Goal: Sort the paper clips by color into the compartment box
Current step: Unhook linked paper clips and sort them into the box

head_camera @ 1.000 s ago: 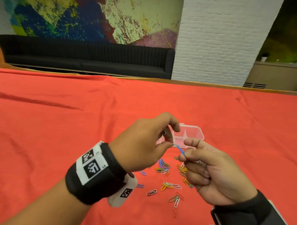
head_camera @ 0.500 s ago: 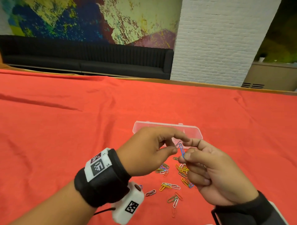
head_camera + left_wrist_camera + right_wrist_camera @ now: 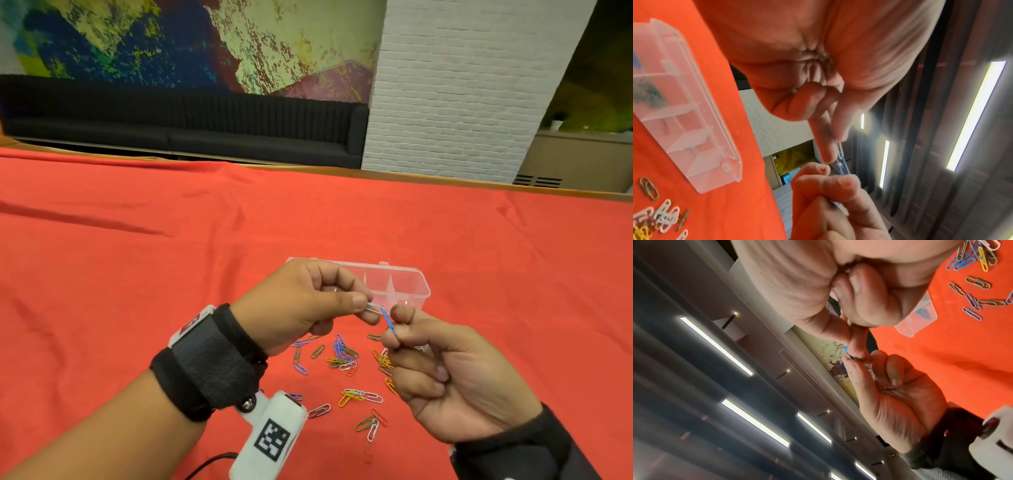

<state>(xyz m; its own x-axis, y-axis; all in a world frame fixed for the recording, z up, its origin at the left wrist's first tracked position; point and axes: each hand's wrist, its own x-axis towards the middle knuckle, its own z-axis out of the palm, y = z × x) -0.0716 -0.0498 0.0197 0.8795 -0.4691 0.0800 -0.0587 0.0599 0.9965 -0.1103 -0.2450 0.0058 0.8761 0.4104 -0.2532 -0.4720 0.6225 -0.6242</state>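
Both hands are raised above the red cloth in front of the clear compartment box (image 3: 416, 286). My left hand (image 3: 364, 306) pinches a white paper clip (image 3: 374, 308) between thumb and forefinger. My right hand (image 3: 394, 329) pinches a blue paper clip (image 3: 388, 322); the two clips meet end to end and look linked. The left wrist view shows the blue clip (image 3: 842, 164) between both hands' fingertips, and the box (image 3: 715, 116) with dark clips in a far compartment. A scatter of coloured paper clips (image 3: 346, 356) lies on the cloth below the hands.
The table is covered by a red cloth (image 3: 171, 274) that stretches wide to the left and right. A black sofa (image 3: 205, 126) and a white brick pillar (image 3: 462, 85) stand beyond the far edge. A white tagged wrist camera (image 3: 270, 435) hangs under my left wrist.
My left hand has dropped and pulled slightly left, uncovering more of the box. The blue clip now tilts between the two hands, with the white clip stretched out from the left fingers.
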